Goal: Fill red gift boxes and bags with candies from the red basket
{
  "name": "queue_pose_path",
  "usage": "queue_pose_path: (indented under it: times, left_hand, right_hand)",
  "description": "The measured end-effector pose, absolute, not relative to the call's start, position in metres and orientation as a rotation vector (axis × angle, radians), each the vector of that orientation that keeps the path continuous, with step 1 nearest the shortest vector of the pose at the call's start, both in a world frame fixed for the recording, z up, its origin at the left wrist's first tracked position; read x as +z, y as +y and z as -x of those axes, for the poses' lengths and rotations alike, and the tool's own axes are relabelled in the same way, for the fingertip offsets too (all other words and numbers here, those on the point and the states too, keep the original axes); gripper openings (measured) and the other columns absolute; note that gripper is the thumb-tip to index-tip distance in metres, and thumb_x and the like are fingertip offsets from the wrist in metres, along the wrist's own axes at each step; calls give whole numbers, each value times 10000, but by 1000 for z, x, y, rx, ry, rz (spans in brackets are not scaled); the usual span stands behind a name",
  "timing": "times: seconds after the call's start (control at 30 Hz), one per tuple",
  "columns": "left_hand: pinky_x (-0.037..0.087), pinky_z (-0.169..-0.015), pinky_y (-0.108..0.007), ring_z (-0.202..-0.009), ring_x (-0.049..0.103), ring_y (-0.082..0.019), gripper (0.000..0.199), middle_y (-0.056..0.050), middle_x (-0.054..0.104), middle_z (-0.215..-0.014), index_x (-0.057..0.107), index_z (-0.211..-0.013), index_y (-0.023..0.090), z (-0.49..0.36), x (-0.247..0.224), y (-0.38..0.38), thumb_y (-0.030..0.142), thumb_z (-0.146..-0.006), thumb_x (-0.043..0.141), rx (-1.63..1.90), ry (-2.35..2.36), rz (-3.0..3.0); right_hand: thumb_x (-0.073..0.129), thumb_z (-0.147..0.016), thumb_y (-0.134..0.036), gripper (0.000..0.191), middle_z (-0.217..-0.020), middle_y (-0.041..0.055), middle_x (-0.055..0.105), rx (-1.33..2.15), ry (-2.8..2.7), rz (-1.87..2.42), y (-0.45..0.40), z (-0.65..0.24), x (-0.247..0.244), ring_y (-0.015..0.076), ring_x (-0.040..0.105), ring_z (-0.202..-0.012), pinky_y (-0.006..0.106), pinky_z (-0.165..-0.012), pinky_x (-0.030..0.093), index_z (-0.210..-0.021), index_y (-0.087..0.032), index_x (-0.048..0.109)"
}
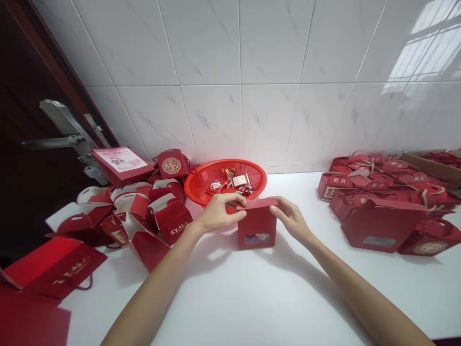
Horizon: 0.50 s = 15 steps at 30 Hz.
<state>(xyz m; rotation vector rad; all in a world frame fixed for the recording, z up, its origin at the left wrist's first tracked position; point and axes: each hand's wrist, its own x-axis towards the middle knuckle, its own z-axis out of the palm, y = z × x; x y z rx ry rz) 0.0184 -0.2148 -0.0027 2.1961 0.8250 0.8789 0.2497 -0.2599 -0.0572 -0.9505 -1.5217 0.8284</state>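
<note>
A red paper gift box [256, 226] stands upright on the white table, its top flap folded toward me. Through the small clear window low on its front, something patterned shows. My left hand [221, 211] pinches the left end of the box's top edge between thumb and fingers. At the right end, my right hand [291, 218] grips the same top edge, thumb in front and fingers behind. Just behind the box sits a red plastic basket [194, 180] holding several wrapped sweets [239, 180].
Several open red boxes [169, 216] crowd the table's left side, near a dark door with a metal handle [61, 139]. On the right stand many closed red boxes [383, 226], with a cardboard carton [425, 163] behind them. A tiled wall [266, 115] bounds the back.
</note>
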Motion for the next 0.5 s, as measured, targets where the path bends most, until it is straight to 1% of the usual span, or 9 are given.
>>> queue_pose_path:
  times: [0.1, 0.17, 0.27, 0.37, 0.5]
  left_hand:
    - [572, -829, -322, -805, 674, -179, 175, -29, 716, -830, 671, -799, 178, -20, -3, -215, 351, -822, 659, 888, 820, -2157]
    - [568, -820, -313, -811, 679, -182, 205, -31, 729, -832, 692, -804, 177, -20, -5, -214, 373, -846, 651, 901, 820, -2130]
    - [566, -827, -318, -835, 688, -192, 191, -38, 748, -869, 717, -821, 180, -21, -7, -212, 367, -830, 682, 908, 839, -2096]
    - [564, -843, -331, -862, 692, -202, 162, -48, 754, -901, 728, -829, 182, -22, -11, -209, 340, -805, 701, 929, 846, -2095]
    - [555, -860, -344, -863, 687, -204, 121, -49, 748, -878, 727, -791, 182, -23, -17, -208, 285, -799, 663, 925, 824, -2174]
  right_hand:
    - [537, -929, -624, 454, -1087, 79, 723, 873, -1502, 933, -261, -248, -55, 263, 657, -1022, 374, -869, 542, -1052, -217, 694]
    - [500, -947, -627, 463, -1047, 69, 725, 862, -1493, 942, -262, -247, -53, 250, 653, -984, 360, -854, 535, -1033, -216, 697]
    - [497, -960, -601, 431, -999, 58, 718, 833, -1481, 971, -263, -244, -52, 234, 641, -925, 342, -818, 521, -1007, -219, 692]
    - [514, -958, -582, 400, -993, 57, 704, 852, -1464, 957, -262, -242, -57, 228, 635, -913, 335, -800, 519, -996, -216, 671]
    - [554, -920, -614, 406, -959, 53, 687, 865, -1436, 961, -258, -240, -68, 231, 637, -896, 334, -764, 532, -957, -217, 630]
